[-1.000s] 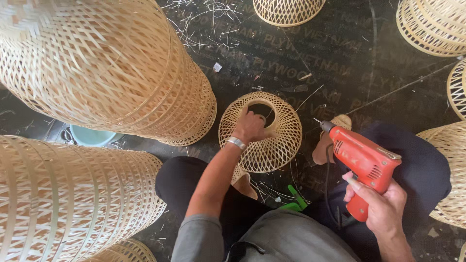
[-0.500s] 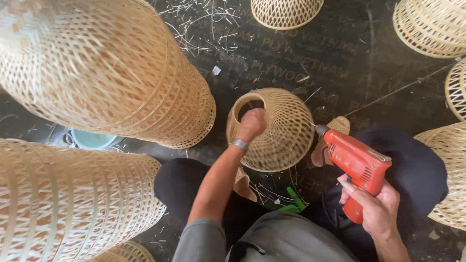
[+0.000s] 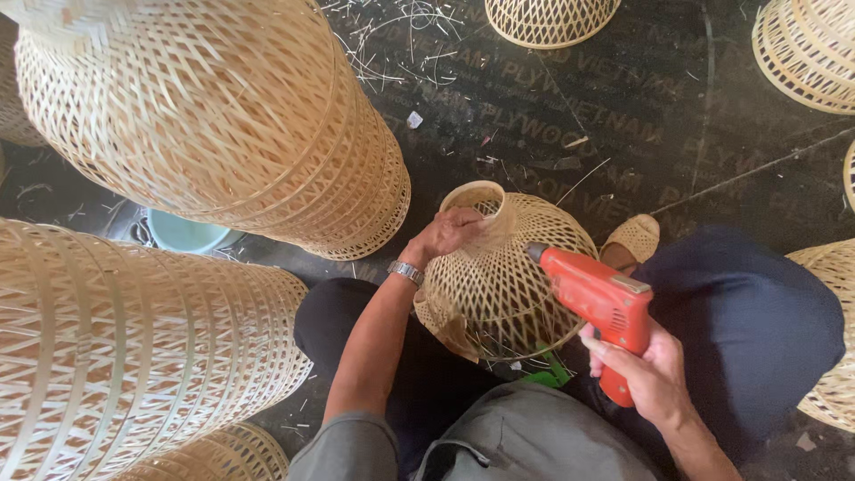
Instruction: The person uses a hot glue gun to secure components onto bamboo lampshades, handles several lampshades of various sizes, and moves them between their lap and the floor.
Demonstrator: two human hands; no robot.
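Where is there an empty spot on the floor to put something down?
Bare dark floor lies past the basket in the left hand, between the far baskets. Left is crowded: tall stacks and a blue bowl. The right hand holds the drill.

Two tall stacks of woven shades [image 3: 223, 116] and [image 3: 116, 356] are seen left of the grip, a pale blue bowl [image 3: 183, 236] between them. Further shades [image 3: 552, 18] lie beyond on the dark floor [image 3: 623, 116], strewn with bamboo slivers [image 3: 401, 27].

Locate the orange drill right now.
In the head view, right of centre: the orange drill is gripped in the right hand, its tip against the woven bamboo shade that the left hand steadies.
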